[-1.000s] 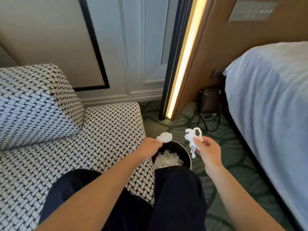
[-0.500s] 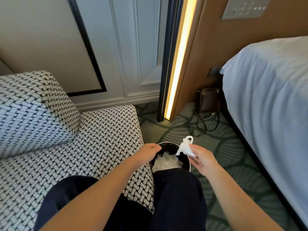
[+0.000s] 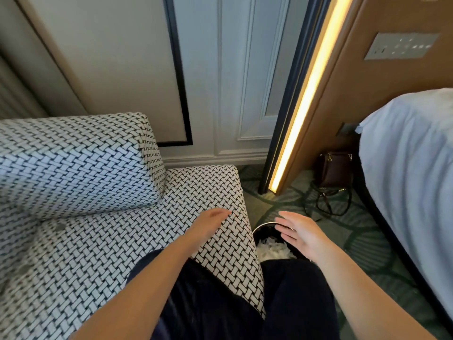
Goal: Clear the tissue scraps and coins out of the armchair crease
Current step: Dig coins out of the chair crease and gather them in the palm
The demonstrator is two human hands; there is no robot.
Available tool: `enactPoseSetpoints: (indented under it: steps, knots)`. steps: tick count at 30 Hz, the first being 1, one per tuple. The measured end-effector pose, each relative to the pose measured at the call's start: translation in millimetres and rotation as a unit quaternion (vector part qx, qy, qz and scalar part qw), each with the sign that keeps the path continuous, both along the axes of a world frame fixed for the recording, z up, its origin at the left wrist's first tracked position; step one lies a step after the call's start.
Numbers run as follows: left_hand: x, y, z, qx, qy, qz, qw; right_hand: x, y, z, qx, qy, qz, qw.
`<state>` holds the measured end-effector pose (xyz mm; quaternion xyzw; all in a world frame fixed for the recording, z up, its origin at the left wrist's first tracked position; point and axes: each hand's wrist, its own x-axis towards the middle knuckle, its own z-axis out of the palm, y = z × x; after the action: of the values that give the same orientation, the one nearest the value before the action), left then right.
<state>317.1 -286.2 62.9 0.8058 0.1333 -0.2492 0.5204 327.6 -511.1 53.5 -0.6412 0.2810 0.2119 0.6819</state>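
The black-and-white woven armchair (image 3: 103, 241) fills the left half of the view. Its crease (image 3: 103, 212) runs between the back cushion and the seat, and I see no scraps or coins in it. My left hand (image 3: 210, 223) hovers over the seat's right edge with fingers straight and nothing in it. My right hand (image 3: 297, 233) is held palm-in over the black bin (image 3: 263, 228), fingers spread, empty. White tissue scraps (image 3: 272, 247) lie inside the bin, beside the chair's front corner. My dark trouser legs hide the bin's near side.
A white bed (image 3: 411, 180) stands at the right. A dark brown bag (image 3: 335, 170) with a loose strap lies on the green patterned carpet by the lit wooden panel (image 3: 301, 111). The white panelled wall is behind the chair.
Both hands held tissue scraps over the bin; now both are empty with fingers spread. The left hand has moved left over the seat. The view has swung left toward the chair.
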Motion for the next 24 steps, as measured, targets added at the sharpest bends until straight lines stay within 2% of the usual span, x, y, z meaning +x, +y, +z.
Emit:
enactPoseSetpoints:
  steps: [7,10,17,20,24]
  knots:
    - [-43,110,10,-0.05,-0.053,0.136,0.988,1,117,24,-0.017,-0.043,0.108,0.993]
    - [-74,157,4,-0.018,-0.068,0.182,0.981,-3,171,29,-0.033,-0.071,0.176,0.981]
    - [-151,247,-36,0.051,-0.034,0.281,0.958,-32,290,28,-0.057,-0.133,0.335,0.931]
    - [-188,286,-56,0.085,-0.025,0.333,0.939,-52,343,17,-0.056,-0.132,0.396,0.907]
    - [-226,314,-81,0.15,-0.016,0.351,0.924,-78,390,-1,-0.049,-0.119,0.46,0.878]
